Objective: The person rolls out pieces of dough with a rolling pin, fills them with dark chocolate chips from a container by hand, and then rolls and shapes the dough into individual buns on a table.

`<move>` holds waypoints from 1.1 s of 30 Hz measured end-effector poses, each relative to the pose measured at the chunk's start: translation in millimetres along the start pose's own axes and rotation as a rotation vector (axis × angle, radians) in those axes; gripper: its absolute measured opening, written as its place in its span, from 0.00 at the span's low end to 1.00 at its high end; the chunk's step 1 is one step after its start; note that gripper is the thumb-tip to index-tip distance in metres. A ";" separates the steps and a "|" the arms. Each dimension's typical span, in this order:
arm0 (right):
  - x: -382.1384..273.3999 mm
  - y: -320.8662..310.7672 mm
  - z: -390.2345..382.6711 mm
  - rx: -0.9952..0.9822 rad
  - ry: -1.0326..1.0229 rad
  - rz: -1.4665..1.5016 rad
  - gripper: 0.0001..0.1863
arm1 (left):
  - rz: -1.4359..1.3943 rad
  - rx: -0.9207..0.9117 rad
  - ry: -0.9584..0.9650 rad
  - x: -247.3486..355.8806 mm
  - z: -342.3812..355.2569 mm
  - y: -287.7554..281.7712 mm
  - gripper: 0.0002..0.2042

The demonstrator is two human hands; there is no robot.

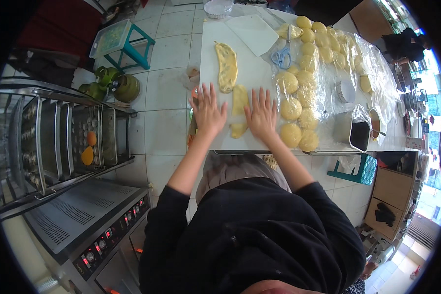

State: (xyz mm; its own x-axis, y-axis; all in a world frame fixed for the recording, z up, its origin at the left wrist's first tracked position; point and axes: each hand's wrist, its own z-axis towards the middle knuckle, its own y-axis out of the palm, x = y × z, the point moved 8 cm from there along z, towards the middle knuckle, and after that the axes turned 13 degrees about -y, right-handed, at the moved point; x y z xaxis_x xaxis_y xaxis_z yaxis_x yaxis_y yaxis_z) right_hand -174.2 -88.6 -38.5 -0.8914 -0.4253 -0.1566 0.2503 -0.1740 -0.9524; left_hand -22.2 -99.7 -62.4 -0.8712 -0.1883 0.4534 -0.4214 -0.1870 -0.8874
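My left hand (208,113) lies spread near the table's left edge, beside a flat strip of yellow dough (239,100). On the other side of that strip my right hand (262,115) is spread flat on the white table, fingers pointing away from me. A small dough piece (237,130) sits between my wrists. Beyond my hands lies a long rolled-out dough piece (226,67) with darker filling showing on it. Several round dough balls (291,108) rest in rows just right of my right hand, many under clear plastic sheet (345,63).
Blue-handled scissors (281,57) and a white board (253,34) lie farther back. At the right stand a metal tin (353,128) and a fluted paper cup (346,91). A tray rack (59,142) and an oven (90,220) stand to my left, with a green stool (132,49) beyond.
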 end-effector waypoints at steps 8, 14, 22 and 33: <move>-41.8 -28.7 -85.1 -0.073 -0.246 0.087 0.26 | 0.007 -0.078 0.309 -11.7 -109.3 -28.7 0.24; -23.3 -31.2 -73.1 -0.057 -0.402 0.371 0.23 | -0.133 -0.177 0.688 0.6 -107.8 -35.9 0.20; 30.1 -4.3 26.3 0.099 -0.020 -0.073 0.25 | 0.185 0.093 0.198 39.0 45.4 -10.8 0.27; 60.6 7.4 90.4 0.141 0.092 0.232 0.16 | 0.092 0.216 -0.101 32.2 139.9 4.6 0.25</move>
State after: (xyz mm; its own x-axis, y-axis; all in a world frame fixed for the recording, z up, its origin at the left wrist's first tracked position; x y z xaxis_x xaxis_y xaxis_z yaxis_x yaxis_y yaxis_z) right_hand -192.2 -196.0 -31.5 -0.8330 -0.3866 -0.3959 0.4963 -0.2056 -0.8434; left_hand -16.9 -241.4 -40.1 -0.8690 -0.3076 0.3875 -0.2688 -0.3640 -0.8918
